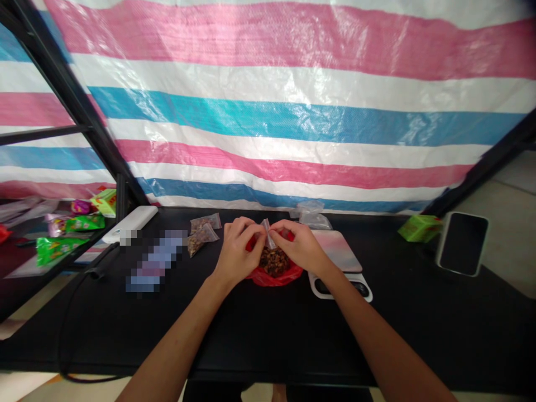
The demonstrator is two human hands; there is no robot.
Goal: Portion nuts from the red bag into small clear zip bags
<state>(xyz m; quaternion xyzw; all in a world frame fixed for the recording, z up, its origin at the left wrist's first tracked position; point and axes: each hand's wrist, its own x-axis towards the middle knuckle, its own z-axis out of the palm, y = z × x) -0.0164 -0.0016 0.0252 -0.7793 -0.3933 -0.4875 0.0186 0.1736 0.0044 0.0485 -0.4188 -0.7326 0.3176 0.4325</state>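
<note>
Red plastic bag (pixel 273 280) of brown pieces (pixel 274 261)

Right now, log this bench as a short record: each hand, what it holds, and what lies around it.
left hand: fingers pinch a small clear plastic bag
right hand: fingers pinch the same bag
below hands: red plastic bag holding dark brown pieces
left of it: two small clear bags of brown pieces
right of it: pink-marbled flat slab on a white base
surface: black tabletop

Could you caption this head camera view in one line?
The left hand and right hand pinch a small clear bag over dark dried pieces in a red plastic bag.
</note>
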